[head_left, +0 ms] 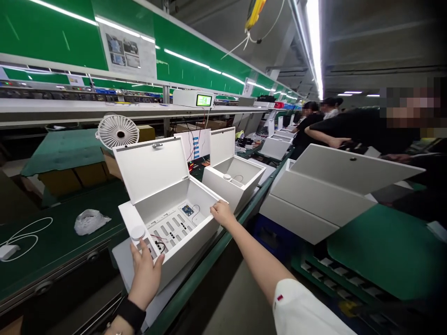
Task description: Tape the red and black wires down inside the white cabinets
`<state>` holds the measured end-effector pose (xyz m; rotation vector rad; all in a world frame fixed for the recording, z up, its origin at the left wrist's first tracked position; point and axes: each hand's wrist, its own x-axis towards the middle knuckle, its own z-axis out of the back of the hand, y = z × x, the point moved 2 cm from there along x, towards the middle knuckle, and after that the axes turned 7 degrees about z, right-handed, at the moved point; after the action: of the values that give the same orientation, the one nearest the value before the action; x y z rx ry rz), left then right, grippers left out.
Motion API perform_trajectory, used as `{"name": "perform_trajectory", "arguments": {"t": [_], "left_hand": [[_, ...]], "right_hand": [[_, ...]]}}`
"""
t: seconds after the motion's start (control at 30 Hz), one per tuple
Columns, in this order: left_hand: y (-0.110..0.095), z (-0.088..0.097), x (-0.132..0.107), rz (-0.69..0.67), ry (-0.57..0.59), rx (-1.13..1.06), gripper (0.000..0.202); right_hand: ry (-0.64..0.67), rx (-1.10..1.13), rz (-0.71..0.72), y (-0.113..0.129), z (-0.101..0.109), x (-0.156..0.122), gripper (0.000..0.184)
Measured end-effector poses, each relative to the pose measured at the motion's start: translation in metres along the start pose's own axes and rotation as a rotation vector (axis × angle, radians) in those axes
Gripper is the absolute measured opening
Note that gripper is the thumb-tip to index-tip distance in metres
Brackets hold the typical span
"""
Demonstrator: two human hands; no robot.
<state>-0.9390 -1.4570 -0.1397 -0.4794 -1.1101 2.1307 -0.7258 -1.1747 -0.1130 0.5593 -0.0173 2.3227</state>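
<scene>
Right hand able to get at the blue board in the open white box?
Probably yes: the right hand rests on the edge of the white box, close to the blue circuit board. The lid stands open, and nothing visible blocks the way.

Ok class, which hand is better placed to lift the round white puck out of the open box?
Left, probably. The left hand is at the near corner of the white box, right beside the round white puck. The right hand is on the opposite rim, across the open compartment.

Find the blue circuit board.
In the head view, the blue circuit board sits inside the open white box, near the back of its floor, left of the right hand.
</scene>
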Motion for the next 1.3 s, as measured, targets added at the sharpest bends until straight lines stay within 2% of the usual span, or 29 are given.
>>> {"name": "perform_trajectory", "arguments": {"t": [0.07,0.17,0.23,0.3,0.4,0.53,0.57,0.63,0.67,0.73,0.77,0.87,0.9,0.97,1.07,1.13,1.2,1.3], "left_hand": [[0.006,-0.013,0.011,-0.017,0.057,-0.084,0.086],[0.024,-0.021,0.02,-0.043,0.154,-0.233,0.078],[0.043,-0.012,0.017,-0.058,0.195,-0.313,0.071],[0.067,0.007,0.003,-0.054,0.179,-0.344,0.065],[0.103,0.055,-0.04,0.006,0.007,-0.299,0.055],[0.133,0.144,-0.123,0.102,-0.425,-0.133,0.049],[0.137,0.169,-0.144,0.103,-0.563,-0.059,0.049],[0.139,0.218,-0.183,0.017,-0.906,0.328,0.044],[0.142,0.24,-0.198,-0.003,-0.987,0.46,0.045],[0.155,0.28,-0.217,0.05,-1.083,0.646,0.046],[0.165,0.296,-0.222,0.089,-1.089,0.71,0.046],[0.202,0.327,-0.222,0.201,-0.995,0.829,0.047],[0.213,0.329,-0.219,0.21,-0.95,0.841,0.044],[0.227,0.323,-0.21,0.196,-0.878,0.845,0.039],[0.227,0.292,-0.195,0.135,-0.799,0.832,0.038],[0.216,0.267,-0.188,0.09,-0.771,0.813,0.04],[0.203,0.248,-0.183,0.036,-0.715,0.787,0.043],[0.188,0.239,-0.178,-0.055,-0.598,0.751,0.047]], "right_hand": [[-0.182,0.052,0.014,0.01,-0.005,-0.01,0.036],[-0.41,0.142,0.097,0.051,-0.013,-0.032,0.03],[-0.466,0.225,0.207,0.09,-0.018,-0.047,0.026],[-0.484,0.321,0.334,0.128,-0.021,-0.06,0.025],[-0.485,0.479,0.485,0.174,-0.027,-0.072,0.032],[-0.425,0.701,0.661,0.231,-0.037,-0.077,0.042],[-0.407,0.756,0.702,0.247,-0.039,-0.077,0.044],[-0.359,0.867,0.786,0.285,-0.041,-0.078,0.047],[-0.322,0.916,0.832,0.306,-0.041,-0.078,0.047],[-0.222,0.986,0.929,0.353,-0.037,-0.077,0.045],[-0.165,1.003,0.978,0.378,-0.034,-0.077,0.043],[0.01,0.955,1.125,0.45,-0.025,-0.082,0.039],[0.061,0.919,1.175,0.471,-0.022,-0.085,0.04],[0.142,0.839,1.258,0.504,-0.02,-0.094,0.045],[0.228,0.734,1.313,0.525,-0.026,-0.11,0.051],[0.26,0.663,1.27,0.522,-0.036,-0.118,0.051],[0.245,0.599,1.169,0.508,-0.047,-0.122,0.049],[0.156,0.555,1.013,0.476,-0.06,-0.12,0.034]]}}
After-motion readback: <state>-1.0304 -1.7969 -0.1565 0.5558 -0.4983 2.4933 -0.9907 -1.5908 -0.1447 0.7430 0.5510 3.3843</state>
